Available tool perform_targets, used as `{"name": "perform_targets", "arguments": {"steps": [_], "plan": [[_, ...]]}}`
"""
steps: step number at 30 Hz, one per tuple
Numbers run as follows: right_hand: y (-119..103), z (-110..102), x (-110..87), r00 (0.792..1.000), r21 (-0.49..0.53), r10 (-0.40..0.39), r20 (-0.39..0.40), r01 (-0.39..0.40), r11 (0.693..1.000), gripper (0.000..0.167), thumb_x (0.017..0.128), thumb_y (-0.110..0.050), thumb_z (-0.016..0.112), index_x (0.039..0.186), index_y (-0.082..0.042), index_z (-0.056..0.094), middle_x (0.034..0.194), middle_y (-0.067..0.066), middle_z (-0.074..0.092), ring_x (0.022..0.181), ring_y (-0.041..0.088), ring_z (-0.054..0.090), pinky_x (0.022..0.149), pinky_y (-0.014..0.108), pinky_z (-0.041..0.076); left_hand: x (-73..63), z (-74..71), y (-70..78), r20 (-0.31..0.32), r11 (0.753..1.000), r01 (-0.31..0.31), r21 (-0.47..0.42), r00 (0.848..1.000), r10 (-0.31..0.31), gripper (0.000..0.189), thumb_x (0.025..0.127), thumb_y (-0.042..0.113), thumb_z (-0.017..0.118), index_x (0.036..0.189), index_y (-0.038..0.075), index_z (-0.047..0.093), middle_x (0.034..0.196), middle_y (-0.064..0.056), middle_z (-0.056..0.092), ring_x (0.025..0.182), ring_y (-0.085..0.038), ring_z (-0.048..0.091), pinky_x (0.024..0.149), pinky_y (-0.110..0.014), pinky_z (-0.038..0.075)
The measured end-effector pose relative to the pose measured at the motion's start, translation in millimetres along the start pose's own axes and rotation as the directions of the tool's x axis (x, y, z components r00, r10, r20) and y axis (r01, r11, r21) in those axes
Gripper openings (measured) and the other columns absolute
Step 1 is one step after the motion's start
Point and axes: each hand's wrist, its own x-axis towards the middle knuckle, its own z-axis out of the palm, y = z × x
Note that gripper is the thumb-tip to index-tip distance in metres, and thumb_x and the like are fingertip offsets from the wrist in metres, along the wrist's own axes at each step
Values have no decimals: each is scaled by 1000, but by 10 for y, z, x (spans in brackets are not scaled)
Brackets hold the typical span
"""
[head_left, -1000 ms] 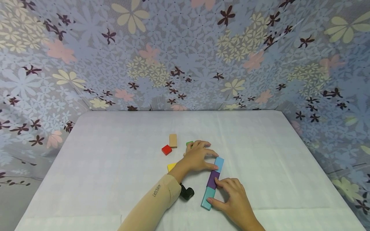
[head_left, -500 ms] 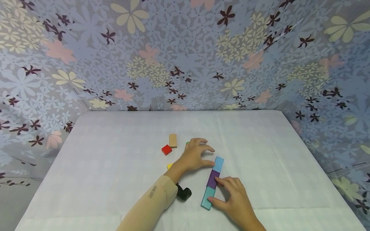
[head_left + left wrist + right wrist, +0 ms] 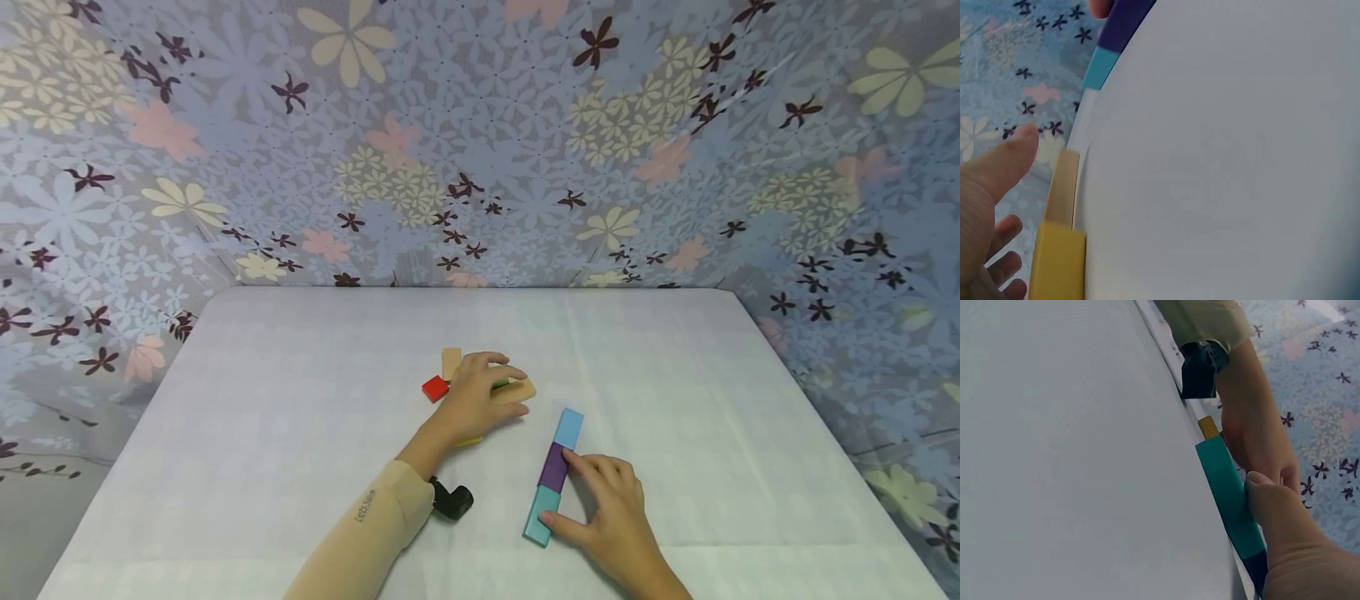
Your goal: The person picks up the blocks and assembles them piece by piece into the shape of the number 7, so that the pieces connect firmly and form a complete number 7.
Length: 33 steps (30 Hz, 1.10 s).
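Left hand (image 3: 467, 402) is holding its fingers spread near a flat tan rectangular block (image 3: 519, 392); right hand (image 3: 618, 517), unclenched, is touching a flat rectangular teal block (image 3: 543, 502) and purple block (image 3: 553, 468) beside it. Uneven pressing could skew them.

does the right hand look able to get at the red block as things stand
Probably not directly: the left hand is between the right hand and the red block, though nothing lies on top of the block itself.
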Motion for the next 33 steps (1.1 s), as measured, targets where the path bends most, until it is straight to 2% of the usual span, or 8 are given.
{"name": "perform_targets", "arguments": {"steps": [6,8,13,17,21,26,30,33], "plan": [[-3,-11,19,999,-8,24,38,-24,1000,87,68,-54,85,139,-14,56,123,2,57,114,21,42,91,45,30,-78,-114,-155,-77,997,52,-64,995,-56,40,88,41,74,124,27,67,140,-2,50,140,-28,34,116,-54,27],[2,-12,23,998,-8,36,55,-36,999,89,69,-56,84,141,-14,54,125,1,56,115,21,42,93,46,30,-113,-157,-203,-102,995,59,-79,992,-67,38,89,38,73,125,25,66,139,-3,51,138,-27,36,113,-53,30],[15,-19,43,994,-26,60,89,-58,998,95,71,-60,81,147,-15,47,128,3,54,118,22,42,98,53,29,-196,-263,-336,-195,996,52,-68,979,-64,36,91,29,70,125,19,66,138,-7,54,134,-30,39,110,-56,31],[30,-28,62,994,-46,58,93,-53,998,97,72,-62,79,150,-15,43,131,5,52,120,24,41,98,54,28,-258,-292,-437,-251,998,56,-43,966,-65,31,91,25,68,121,19,68,135,-6,57,133,-30,41,111,-56,31],[51,-29,74,995,-62,55,84,-50,997,100,72,-62,79,152,-16,40,135,8,48,124,26,38,100,54,25,-307,-263,-493,-260,1000,21,-2,965,-21,26,92,23,65,118,20,70,128,-5,61,129,-28,46,108,-55,35],[57,-15,75,994,-80,64,92,-57,995,101,73,-64,77,153,-17,38,137,9,46,128,29,36,102,56,23,-330,-230,-484,-252,998,-37,50,967,49,25,92,24,66,116,20,71,124,-2,64,126,-28,49,105,-56,36],[53,2,70,993,-89,69,94,-61,994,102,72,-66,77,153,-17,39,137,10,47,128,30,36,102,57,24,-336,-227,-440,-223,996,-18,85,974,36,25,92,27,65,117,23,71,124,0,63,126,-26,47,102,-54,34],[51,18,67,993,-94,72,97,-63,994,103,72,-66,76,153,-16,38,137,10,46,129,30,35,103,58,23,-334,-235,-392,-198,987,-10,160,979,42,26,93,28,65,118,25,71,126,0,60,125,-25,45,101,-53,34]]}}
